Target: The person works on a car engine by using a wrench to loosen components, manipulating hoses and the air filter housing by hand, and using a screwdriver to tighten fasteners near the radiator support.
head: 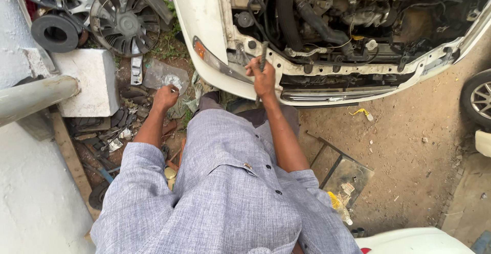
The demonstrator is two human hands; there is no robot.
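Head view, looking down the wearer's grey shirt (225,182) toward the open front of a white car (204,24); the right hand (264,78) is clenching around a long dark metal tool (262,62), the shaft running up past the knuckles toward the engine bay (348,19) and down below the fist in front of the bumper (327,93); the tool is sitting just at the car's front edge, its upper end lying among black hoses (307,14) directly beyond the hand; the left hand (165,97) is curling into a loose fist, well apart from the right, and whether it is pinching anything cannot be told; just beyond it a clear plastic bag (164,75) is lying on the dirt; farther beyond, a round fan (124,21) and a black ring (54,32) are resting by a white block (92,80); behind the right hand, to its outer side, a dark metal frame (337,167) is lying on the ground.
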